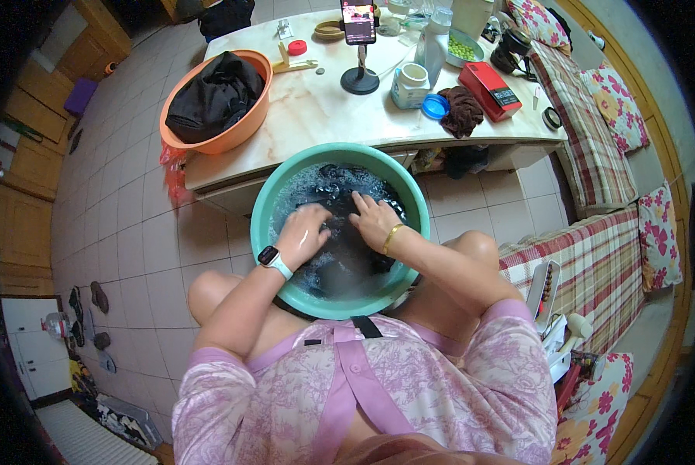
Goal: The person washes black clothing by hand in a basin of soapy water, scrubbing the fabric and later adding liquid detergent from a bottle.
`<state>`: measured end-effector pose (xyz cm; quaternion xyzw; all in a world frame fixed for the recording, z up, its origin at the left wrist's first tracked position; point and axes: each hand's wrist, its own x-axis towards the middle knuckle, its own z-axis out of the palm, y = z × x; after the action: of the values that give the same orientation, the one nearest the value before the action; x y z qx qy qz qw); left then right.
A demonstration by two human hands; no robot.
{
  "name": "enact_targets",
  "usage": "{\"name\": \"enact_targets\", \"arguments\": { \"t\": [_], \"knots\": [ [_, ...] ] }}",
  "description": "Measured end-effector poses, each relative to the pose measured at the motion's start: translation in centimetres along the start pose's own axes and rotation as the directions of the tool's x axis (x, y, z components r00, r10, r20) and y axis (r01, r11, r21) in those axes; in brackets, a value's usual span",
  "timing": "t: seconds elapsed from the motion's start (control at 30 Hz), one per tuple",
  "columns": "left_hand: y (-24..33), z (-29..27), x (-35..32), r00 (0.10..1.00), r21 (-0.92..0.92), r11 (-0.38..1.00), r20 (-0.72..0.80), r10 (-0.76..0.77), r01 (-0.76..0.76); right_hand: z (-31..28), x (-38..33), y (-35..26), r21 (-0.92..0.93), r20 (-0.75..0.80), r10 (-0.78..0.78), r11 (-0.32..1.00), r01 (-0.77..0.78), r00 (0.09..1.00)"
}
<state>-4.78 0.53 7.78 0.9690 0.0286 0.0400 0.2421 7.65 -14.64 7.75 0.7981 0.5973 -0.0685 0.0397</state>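
A round green basin [263, 221] of sudsy, murky water sits between my knees, with dark cloth [333, 173] partly under the surface. Over its left side is my left hand [305, 232], a watch with a pale strap on the wrist. Its fingers are loosely bent and apart, close to the water, with no cloth visible in them. My right hand [373, 221], wearing a gold bracelet [392, 239], is over the right side. Its fingers are spread at the water, touching or just above the dark cloth; I cannot tell which.
Beyond the basin stands a marble-topped table [309, 116]. On it are an orange basin [264, 105] holding black cloth [216, 97], a phone [359, 22] on a stand, a white tub [410, 85], a brown cloth [462, 111] and a red box [490, 91]. A plaid-covered sofa [580, 256] is to the right.
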Motion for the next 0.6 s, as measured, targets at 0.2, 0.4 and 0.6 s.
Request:
{"name": "enact_targets", "arguments": {
  "t": [0.2, 0.4, 0.6],
  "knots": [
    [0.2, 0.2, -1.5, 0.974, 0.117, 0.98, 0.178, 0.141, -0.163, 0.6, 0.1, 1.8, -0.095, -0.246, -0.189, 0.981, 0.17, 0.951],
    [0.5, 2.0, 0.0, 0.97, 0.136, 0.974, 0.186, 0.154, -0.18, 1.3, 1.2, 0.9, 0.089, -0.044, -0.244, 0.965, 0.247, 0.969],
    [0.7, 1.9, 0.0, 0.983, 0.083, 0.994, 0.172, 0.062, -0.077, 0.1, 0.5, 1.5, 0.109, 0.097, -0.162, 0.982, 0.152, 0.982]
  ]
}}
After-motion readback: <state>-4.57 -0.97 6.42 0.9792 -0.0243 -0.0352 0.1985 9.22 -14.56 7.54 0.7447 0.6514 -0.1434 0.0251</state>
